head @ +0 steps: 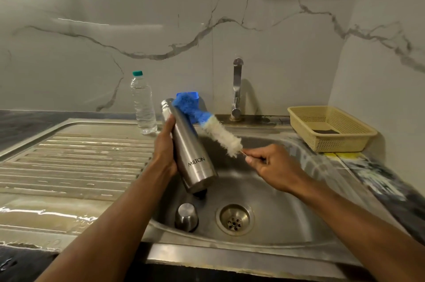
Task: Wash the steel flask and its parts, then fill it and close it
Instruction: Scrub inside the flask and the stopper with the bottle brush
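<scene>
My left hand (166, 147) grips the steel flask (188, 146) around its upper body and holds it tilted above the sink basin (271, 192), open mouth up and to the left. My right hand (273, 165) pinches the thin handle of a bottle brush (208, 121) with white and blue bristles. The brush lies outside the flask, behind it, its blue tip near the flask's mouth. The steel cap (186, 216) stands in the basin, left of the drain (235, 219).
A tap (236, 90) rises at the back of the sink, with no water running. A plastic water bottle (143, 103) stands on the wet ribbed drainboard (69, 166). A beige basket (331, 128) sits at the right on the counter.
</scene>
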